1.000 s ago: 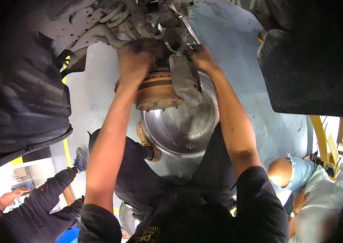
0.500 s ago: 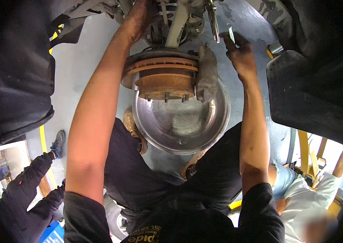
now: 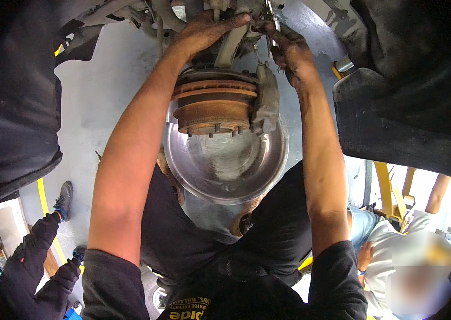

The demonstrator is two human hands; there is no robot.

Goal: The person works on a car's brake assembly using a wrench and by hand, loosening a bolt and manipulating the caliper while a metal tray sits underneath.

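Right hand (image 3: 294,56) is gripping a slim, shiny silver metal tool (image 3: 270,16) near the blocky grey metal caliper (image 3: 266,98) that's hugging a rusty brown round rotor (image 3: 215,106). Left hand (image 3: 204,34) is reaching in alongside, can't tell if it's gripping anything.

Grey floor (image 3: 111,88), yellow stripe (image 3: 42,194) at left
A round silvery basin (image 3: 224,184) sits on it; a dark shoe (image 3: 64,201) stands near the stripe.

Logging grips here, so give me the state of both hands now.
Left hand: by the suspension; open or closed cannot be told.
Right hand: closed on the shiny tool.
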